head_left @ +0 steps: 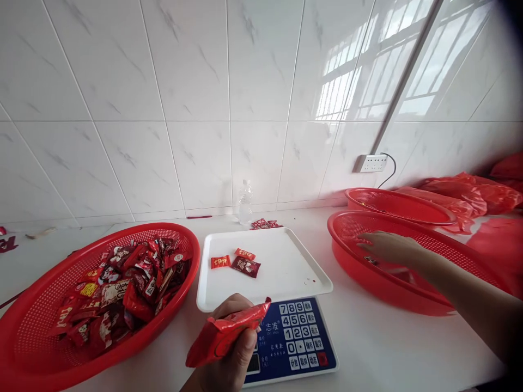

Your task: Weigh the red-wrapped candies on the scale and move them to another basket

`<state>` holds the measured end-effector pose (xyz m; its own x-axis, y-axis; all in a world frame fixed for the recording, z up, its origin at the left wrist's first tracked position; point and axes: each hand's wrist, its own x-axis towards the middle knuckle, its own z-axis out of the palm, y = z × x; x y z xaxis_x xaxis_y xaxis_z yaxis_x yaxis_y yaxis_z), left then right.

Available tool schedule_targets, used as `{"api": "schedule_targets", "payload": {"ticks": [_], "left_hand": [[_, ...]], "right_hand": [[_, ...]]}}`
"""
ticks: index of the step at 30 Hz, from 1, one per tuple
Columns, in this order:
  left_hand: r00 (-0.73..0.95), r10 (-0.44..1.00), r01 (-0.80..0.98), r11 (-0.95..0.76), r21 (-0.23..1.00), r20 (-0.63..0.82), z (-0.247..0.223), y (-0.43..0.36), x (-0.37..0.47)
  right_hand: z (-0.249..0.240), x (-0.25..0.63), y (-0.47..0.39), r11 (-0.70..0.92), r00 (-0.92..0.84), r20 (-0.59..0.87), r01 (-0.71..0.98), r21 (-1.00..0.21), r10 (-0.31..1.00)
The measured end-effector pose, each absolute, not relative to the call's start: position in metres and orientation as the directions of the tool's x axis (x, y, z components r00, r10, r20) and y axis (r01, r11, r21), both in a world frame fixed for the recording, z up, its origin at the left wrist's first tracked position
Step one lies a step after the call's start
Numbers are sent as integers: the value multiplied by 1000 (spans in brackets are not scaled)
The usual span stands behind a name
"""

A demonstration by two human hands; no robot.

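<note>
My left hand (239, 348) is closed around a red plastic packet (226, 332), thumb in front and fingers behind, above the front of a blue digital scale (294, 343). Part of the scale's display is hidden by this hand. My right hand (386, 247) reaches over the inside of a red perforated basket (343, 234), fingers stretched out and apart from any grip I can see. Beneath its fingers lies a small dark-wrapped piece (370, 260). On the scale's white tray (281, 261) rest three wrapped sweets (246, 267), two red and one dark red.
A large red basket (190, 245) at left holds many wrapped sweets. Behind the tray stand a clear bottle (245, 201) and several small red packets (265, 224). Another red basket (441, 216) and red plastic bags (461, 190) sit at back right, near a wall socket (371, 163).
</note>
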<state>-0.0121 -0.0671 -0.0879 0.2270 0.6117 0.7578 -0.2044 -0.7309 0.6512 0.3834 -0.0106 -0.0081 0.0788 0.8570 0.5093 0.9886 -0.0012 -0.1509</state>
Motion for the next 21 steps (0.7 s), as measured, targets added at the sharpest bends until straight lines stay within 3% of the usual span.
{"api": "schedule_targets", "payload": {"ticks": [3,6,11,16,21], "left_hand": [[246,601,-181,-742,645,761,-83,-68,-11],[243,595,-143,-759,635,766,-81,-69,-10],[235,577,-68,-793,605,782,-73,-73,-7],[221,575,-46,-800,598,788,-74,-75,-7],[259,662,8,-730,683,704,-95,-71,-12]], "right_hand": [[-11,343,5,67,-9,411,990,-127,911],[-24,275,15,306,-258,299,943,-128,919],[-47,168,22,663,-659,85,730,-164,747],[-50,115,43,781,-776,110,600,-175,621],[-57,111,53,762,-727,229,627,-162,647]]}}
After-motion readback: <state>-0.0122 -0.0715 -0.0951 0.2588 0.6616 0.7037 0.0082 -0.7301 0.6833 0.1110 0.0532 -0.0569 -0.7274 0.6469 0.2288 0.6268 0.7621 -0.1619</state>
